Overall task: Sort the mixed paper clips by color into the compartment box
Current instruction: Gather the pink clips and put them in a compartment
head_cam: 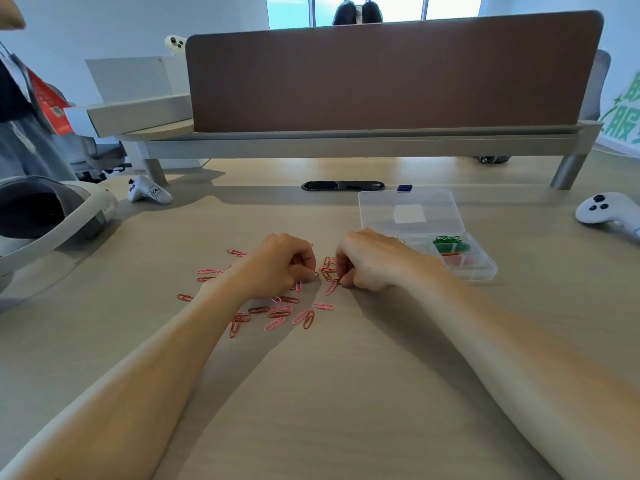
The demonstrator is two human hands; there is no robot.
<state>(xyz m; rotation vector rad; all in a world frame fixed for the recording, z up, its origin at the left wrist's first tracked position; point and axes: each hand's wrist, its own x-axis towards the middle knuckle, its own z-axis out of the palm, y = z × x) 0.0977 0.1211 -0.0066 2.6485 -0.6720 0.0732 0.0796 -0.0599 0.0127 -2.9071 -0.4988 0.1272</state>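
Pink and red paper clips lie scattered across a pale wooden desk, where a person's two bare forearms reach into the heap. The left hand rests knuckles-up on the pile with its fingers curled under and its fingertips down among the clips; whether it actually holds one cannot be told. The right hand, just beside it and likewise curled, pinches the end of a pink clip between thumb and forefinger, with the clip's other end on the desk. Just right of that hand sits a clear plastic compartment box, its lid thrown open and lying flat behind it. Green clips fill one far compartment and red clips the one in front of it. A white headset sits at the desk's left edge with a white controller near it, and a second controller lies far right. A brown divider panel closes off the back of the desk.
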